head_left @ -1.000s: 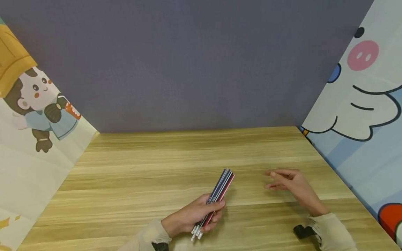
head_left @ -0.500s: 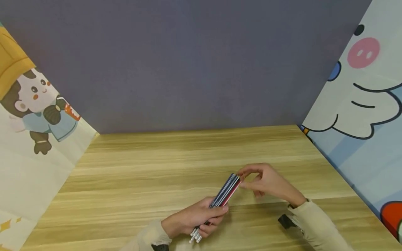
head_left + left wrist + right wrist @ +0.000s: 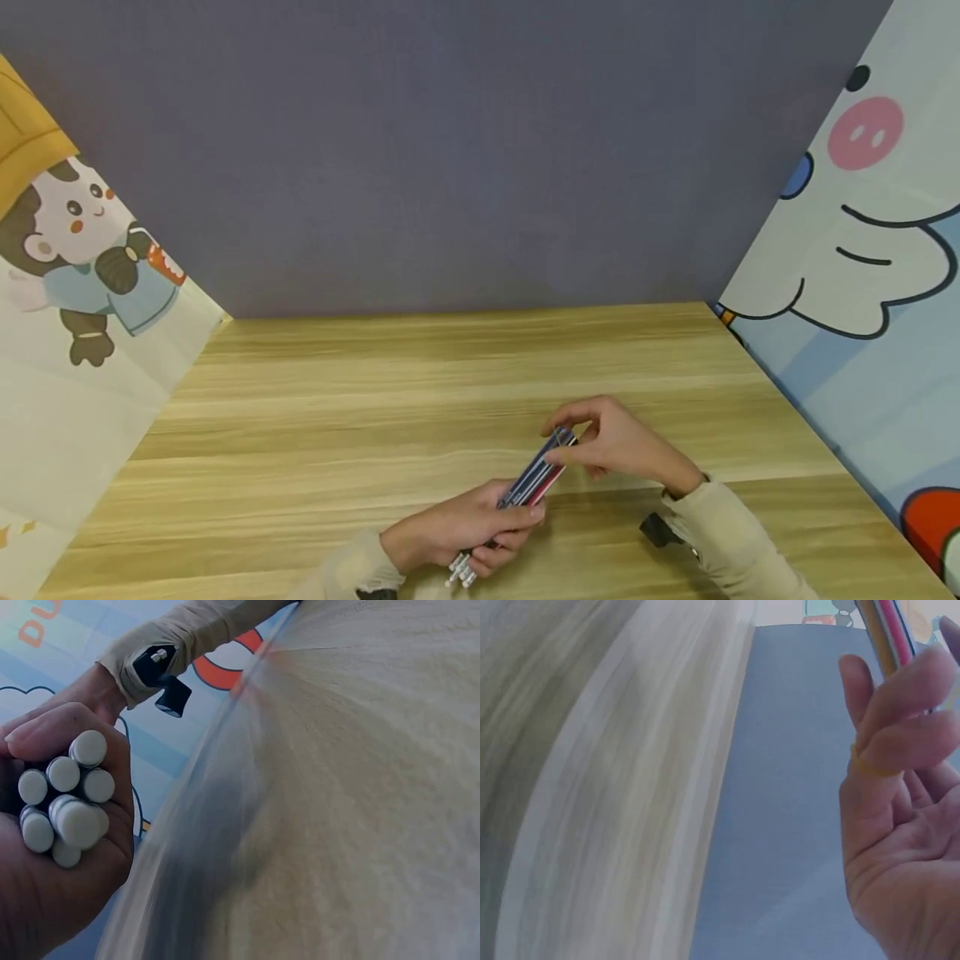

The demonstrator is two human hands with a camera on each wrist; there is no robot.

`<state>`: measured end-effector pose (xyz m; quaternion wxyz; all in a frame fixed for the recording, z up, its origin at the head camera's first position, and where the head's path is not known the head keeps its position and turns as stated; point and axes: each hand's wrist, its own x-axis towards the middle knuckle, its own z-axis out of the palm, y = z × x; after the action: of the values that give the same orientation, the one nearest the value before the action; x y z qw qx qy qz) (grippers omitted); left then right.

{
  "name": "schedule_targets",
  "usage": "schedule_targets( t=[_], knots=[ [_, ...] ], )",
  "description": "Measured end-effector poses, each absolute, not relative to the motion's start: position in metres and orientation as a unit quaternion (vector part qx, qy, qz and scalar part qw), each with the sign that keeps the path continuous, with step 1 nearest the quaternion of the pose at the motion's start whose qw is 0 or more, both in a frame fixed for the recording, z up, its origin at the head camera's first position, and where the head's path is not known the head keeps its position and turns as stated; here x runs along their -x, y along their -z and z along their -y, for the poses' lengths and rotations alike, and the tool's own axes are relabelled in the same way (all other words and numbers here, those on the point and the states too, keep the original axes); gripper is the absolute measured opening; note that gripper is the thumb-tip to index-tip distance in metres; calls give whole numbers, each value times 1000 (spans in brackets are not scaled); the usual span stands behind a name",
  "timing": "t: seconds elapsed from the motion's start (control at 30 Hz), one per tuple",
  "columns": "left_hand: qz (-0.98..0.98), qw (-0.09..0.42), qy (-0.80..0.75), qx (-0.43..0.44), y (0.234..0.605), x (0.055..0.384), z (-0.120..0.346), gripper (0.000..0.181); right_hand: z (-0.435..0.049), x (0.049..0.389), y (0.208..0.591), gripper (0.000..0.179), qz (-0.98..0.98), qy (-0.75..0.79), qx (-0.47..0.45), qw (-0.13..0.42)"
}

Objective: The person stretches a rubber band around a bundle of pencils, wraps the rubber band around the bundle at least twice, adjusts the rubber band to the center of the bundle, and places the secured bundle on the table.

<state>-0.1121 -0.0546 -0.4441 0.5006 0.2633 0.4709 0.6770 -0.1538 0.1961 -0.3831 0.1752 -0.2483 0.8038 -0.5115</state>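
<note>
My left hand [image 3: 483, 523] grips a bundle of pencils [image 3: 525, 487] around its lower half, tilted up and to the right. Dark blue, black and red barrels show. In the left wrist view, their white eraser ends [image 3: 79, 823] stick out of the fist. The fingers of my right hand [image 3: 626, 446] are bent around the bundle's upper end, thumb in front and forefinger behind. A thin yellow rubber band [image 3: 875, 767] loops over fingers of that hand in the right wrist view. Part of the band is hidden there.
Both hands are above a wood-grain table [image 3: 315, 433]. A grey panel [image 3: 465, 158] rises at its back edge. Printed cartoon panels stand along the left [image 3: 67, 417] and right [image 3: 847, 392] sides. Black camera mounts [image 3: 161, 679] sit on the wrists.
My right hand has come in from the right to the upper end of the pencils, the band at its fingers. The left hand keeps its grip and has barely moved.
</note>
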Motion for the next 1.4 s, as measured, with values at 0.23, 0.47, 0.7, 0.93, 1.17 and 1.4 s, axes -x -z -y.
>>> schedule_targets(
  t=[0.23, 0.47, 0.7, 0.93, 1.17, 1.4],
  knots=[
    [-516, 410, -694, -291, 433, 117, 55, 16, -193, 152, 381, 23, -780, 517, 287, 206],
    [-552, 364, -698, -273, 424, 121, 57, 18, -193, 154, 378, 17, -746, 554, 301, 217],
    [-560, 341, -730, -192, 423, 129, 64, 24, -197, 150, 382, 4, -739, 594, 298, 105],
    [-571, 344, -716, -209, 424, 126, 64, 23, -193, 144, 383, 18, -849, 501, 163, -46],
    [-595, 322, -699, -233, 419, 126, 66, 22, -194, 149, 381, 12, -886, 432, 161, 55],
    [-613, 298, -689, -245, 419, 125, 67, 30, -191, 149, 378, 7, -879, 411, 222, 94]
  ],
)
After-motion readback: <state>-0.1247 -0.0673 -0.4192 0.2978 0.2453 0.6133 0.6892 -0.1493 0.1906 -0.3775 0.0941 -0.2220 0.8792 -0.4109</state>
